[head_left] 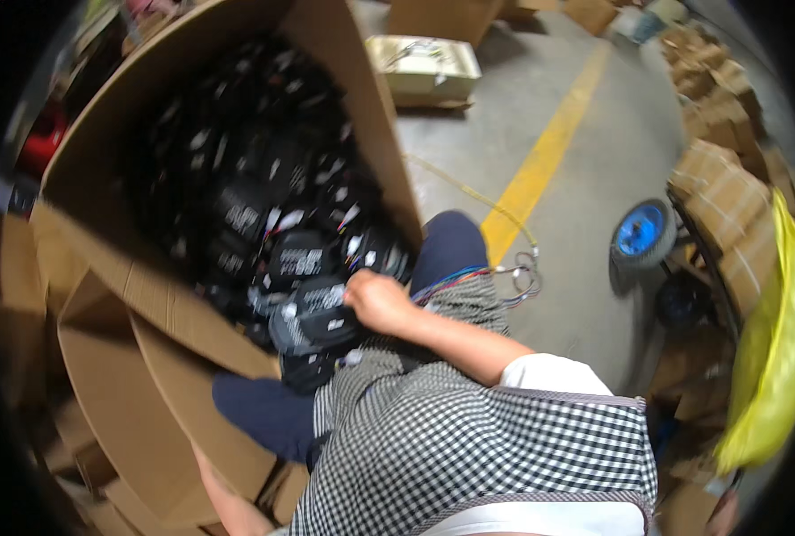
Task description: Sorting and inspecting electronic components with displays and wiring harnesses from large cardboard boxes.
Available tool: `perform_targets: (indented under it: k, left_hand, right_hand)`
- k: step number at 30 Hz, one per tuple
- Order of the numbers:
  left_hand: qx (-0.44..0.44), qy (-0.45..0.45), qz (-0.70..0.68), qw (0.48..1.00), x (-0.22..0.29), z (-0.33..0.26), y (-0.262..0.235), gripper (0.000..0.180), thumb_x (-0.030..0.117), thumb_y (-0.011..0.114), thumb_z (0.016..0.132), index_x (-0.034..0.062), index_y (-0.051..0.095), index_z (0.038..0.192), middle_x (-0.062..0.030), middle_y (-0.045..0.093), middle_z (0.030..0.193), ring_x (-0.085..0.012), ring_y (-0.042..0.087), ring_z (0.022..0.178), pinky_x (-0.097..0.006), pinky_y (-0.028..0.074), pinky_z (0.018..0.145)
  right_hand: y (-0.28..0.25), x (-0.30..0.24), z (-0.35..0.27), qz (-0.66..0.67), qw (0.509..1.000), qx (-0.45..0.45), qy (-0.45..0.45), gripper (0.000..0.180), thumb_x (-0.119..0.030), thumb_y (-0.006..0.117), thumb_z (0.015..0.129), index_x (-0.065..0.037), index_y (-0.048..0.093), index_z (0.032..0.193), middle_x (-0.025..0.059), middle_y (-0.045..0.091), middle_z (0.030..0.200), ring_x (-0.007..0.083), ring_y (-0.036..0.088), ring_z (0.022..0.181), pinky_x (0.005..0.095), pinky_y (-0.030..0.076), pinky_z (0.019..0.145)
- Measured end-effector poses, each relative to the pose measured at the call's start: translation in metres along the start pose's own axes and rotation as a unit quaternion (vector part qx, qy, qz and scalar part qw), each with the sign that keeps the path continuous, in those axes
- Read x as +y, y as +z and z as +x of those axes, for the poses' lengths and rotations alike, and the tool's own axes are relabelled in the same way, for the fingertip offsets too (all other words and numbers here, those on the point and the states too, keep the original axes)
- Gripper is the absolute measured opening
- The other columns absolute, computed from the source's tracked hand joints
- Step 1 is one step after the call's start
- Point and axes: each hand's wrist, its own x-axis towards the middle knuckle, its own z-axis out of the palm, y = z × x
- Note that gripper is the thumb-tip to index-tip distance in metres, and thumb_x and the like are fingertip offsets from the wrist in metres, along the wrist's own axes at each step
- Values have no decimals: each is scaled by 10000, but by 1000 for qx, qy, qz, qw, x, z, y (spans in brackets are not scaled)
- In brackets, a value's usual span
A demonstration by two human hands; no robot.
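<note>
My right hand [381, 302] is closed, its fingers curled at the edge of a black plastic unit [313, 323] with pale printing. What the fingers grip, if anything, is hidden. That unit lies at the near end of a large cardboard box [380, 116], by my knees. Many similar black units [272, 170] are heaped inside the box, some with white connectors and coloured wires. Over my right knee runs a bundle of coloured wires [460, 281]. My left forearm [228, 496] reaches down beside a cardboard flap [129, 384], and the left hand itself is out of sight.
A pale box [424, 67] with wires on it stands on the floor beyond. To the right are a blue-hubbed wheel [640, 229], stacked brown parcels [719, 192] and a yellow plastic sack [764, 357]. A yellow stripe [549, 143] crosses the grey floor.
</note>
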Motion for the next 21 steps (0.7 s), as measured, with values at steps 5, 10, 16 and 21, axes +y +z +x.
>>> perform_targets:
  k: [5, 10, 16, 21]
  left_hand:
    - [55, 268, 264, 925, 23, 25, -19, 428, 290, 610, 919, -17, 559, 1213, -186, 594, 1174, -319, 577, 1068, -406, 464, 931]
    - [183, 531, 444, 698, 42, 36, 0, 290, 188, 681, 888, -5, 639, 1101, -178, 649, 1045, -312, 632, 951, -394, 506, 889]
    - [-54, 575, 464, 672, -5, -11, 142, 260, 139, 682, 868, -40, 648, 1053, -193, 652, 1029, -349, 607, 978, -421, 473, 895]
    - [-218, 375, 596, 676, -108, 48, 188, 625, 302, 645, 886, -57, 420, 1345, -260, 508, 1299, -353, 523, 1166, -412, 412, 983]
  right_hand:
    - [19, 3, 13, -35, 986, -149, 72, 307, -281, 577, 873, 6, 685, 890, 237, 661, 953, 395, 650, 908, 482, 510, 825]
    - [34, 13, 22, 147, 974, -61, 164, 279, -314, 601, 856, -58, 707, 886, 190, 684, 861, 359, 663, 871, 465, 498, 772]
    - [51, -13, 27, 106, 983, -4, 151, 278, -342, 596, 850, -129, 729, 969, 180, 619, 1139, 396, 552, 1073, 475, 440, 935]
    - [42, 5, 32, 210, 959, -59, 182, 288, -342, 628, 851, -71, 722, 867, 147, 693, 820, 285, 677, 830, 416, 492, 763]
